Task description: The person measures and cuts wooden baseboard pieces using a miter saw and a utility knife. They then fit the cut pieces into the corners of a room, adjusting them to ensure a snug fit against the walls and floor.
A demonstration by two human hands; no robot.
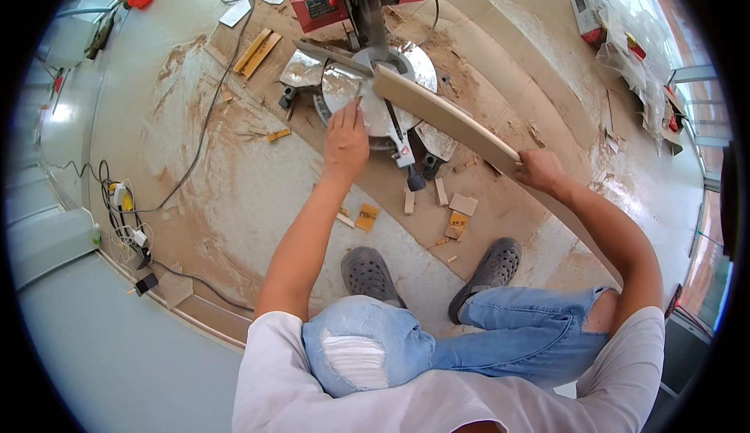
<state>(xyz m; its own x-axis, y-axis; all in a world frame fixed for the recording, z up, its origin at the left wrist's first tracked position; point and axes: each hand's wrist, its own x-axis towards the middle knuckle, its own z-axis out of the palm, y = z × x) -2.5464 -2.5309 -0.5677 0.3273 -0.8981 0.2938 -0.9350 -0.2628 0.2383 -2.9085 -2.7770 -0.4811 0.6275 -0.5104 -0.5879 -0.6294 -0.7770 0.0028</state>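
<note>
Over the near-left edge of the round silver metal saw table, the left hand is held outstretched, its grip uncertain; across the right edge, the long pale wooden board is clamped in the right hand.

A white T-shirt, ripped blue jeans and grey perforated clogs are worn.

A miter saw stands on the floor before the person's shoes, a board slanting from its turntable out to the right hand. The left hand is at the turntable's near left edge. Wood offcuts lie between saw and shoes; a cable snakes along the left, and plastic wrapping sits at far right.
</note>
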